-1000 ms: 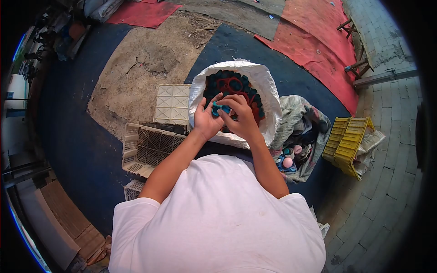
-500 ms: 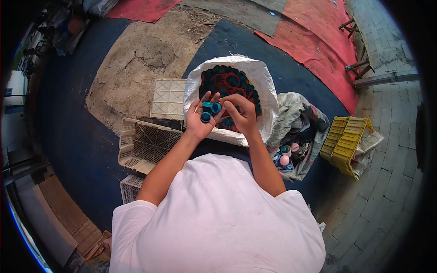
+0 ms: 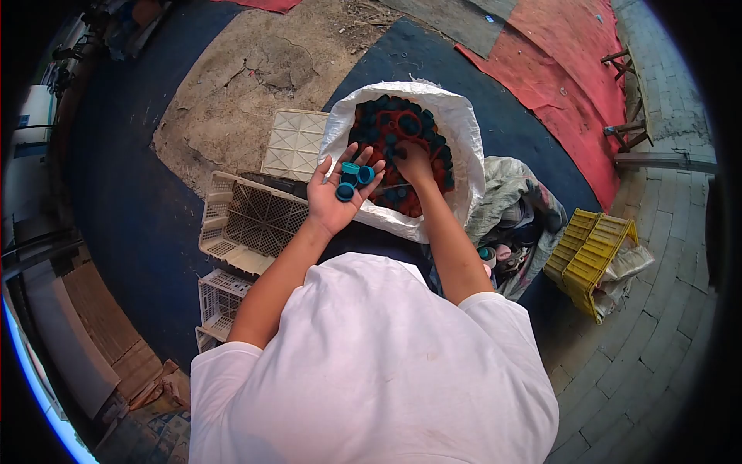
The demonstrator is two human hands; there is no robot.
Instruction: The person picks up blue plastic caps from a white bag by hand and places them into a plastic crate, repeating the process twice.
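While teal round plastic caps (image 3: 345, 192) rest, two mouths upward, on my spread left grip (image 3: 331, 204), my right grip (image 3: 415, 162) dips into the white sack (image 3: 467, 151), closure untellable.

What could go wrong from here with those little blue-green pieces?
The blue-green pieces lie loose on the open, upturned left grip, so a tilt might send one rolling off. The right grip is down among the crowded dark pieces, partly hidden, so it could catch more than intended. The right forearm crosses the rim of the white sack, and a bump might push that in.
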